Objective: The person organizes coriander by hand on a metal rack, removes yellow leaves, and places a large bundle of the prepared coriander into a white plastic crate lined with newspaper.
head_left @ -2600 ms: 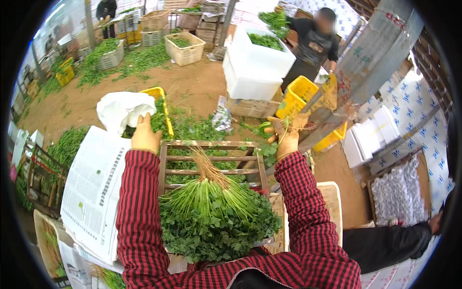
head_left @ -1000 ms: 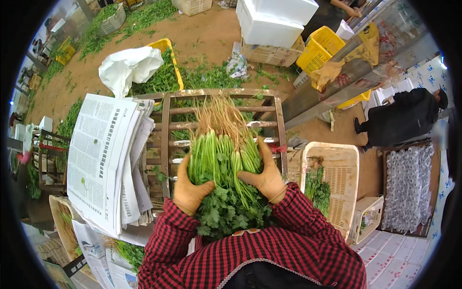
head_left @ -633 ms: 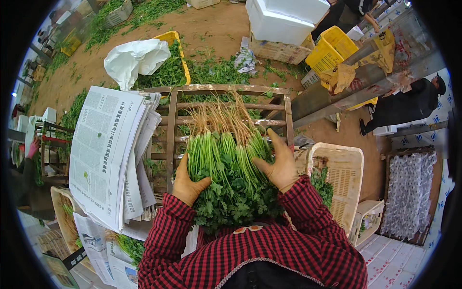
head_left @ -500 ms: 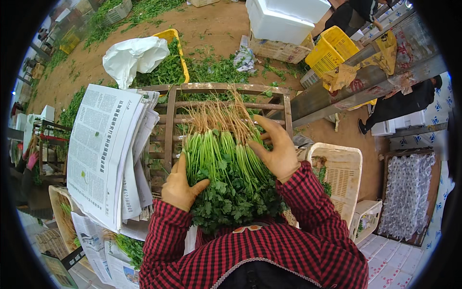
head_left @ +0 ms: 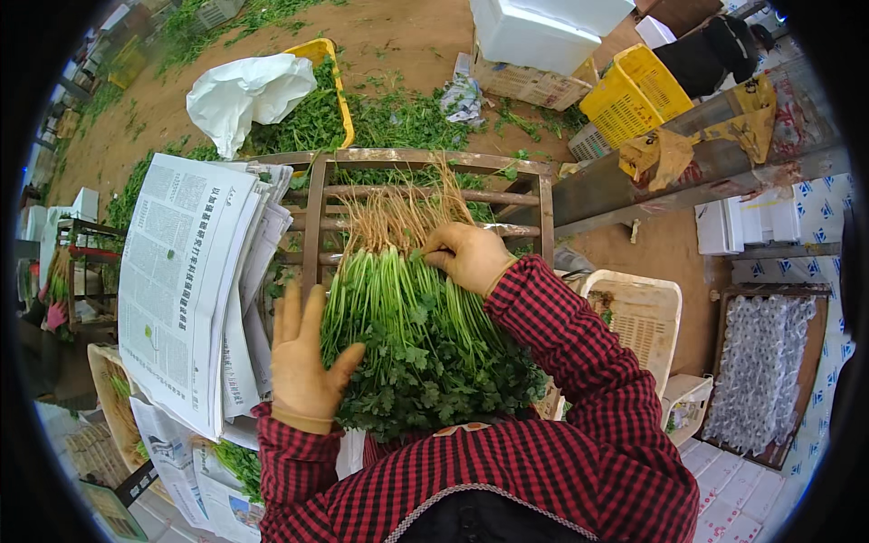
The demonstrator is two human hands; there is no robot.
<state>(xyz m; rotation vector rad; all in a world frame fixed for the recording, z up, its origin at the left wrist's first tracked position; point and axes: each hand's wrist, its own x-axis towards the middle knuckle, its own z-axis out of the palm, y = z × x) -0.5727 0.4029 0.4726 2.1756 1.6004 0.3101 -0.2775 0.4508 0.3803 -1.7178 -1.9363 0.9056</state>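
Leafy green herbs (head_left: 425,380), with pale green stems and brown roots pointing away from me, lie in a bundle on a metal-framed slatted rack (head_left: 317,217). My left hand (head_left: 308,353) lies open along the bundle's left side, fingers extended. My right hand (head_left: 466,253) is bent over the stem tops just below the roots, fingers closed on some stems. A stack of folded newspapers (head_left: 172,290) rests on the rack left of the bundle, close to my left hand.
Behind stand a yellow crate of greens with white sacking (head_left: 244,90), foam boxes (head_left: 534,32) and a yellow crate (head_left: 634,90). A metal post (head_left: 588,199) slants rightward. Cream crates (head_left: 652,335) and a bubble-packed rack (head_left: 760,371) sit right. Co-workers (head_left: 54,312) (head_left: 715,54) work nearby.
My right hand has shifted from the bundle's right side leftward onto the stem tops. My left hand has moved left and straightened its fingers. The dark-clothed person at right has left that spot.
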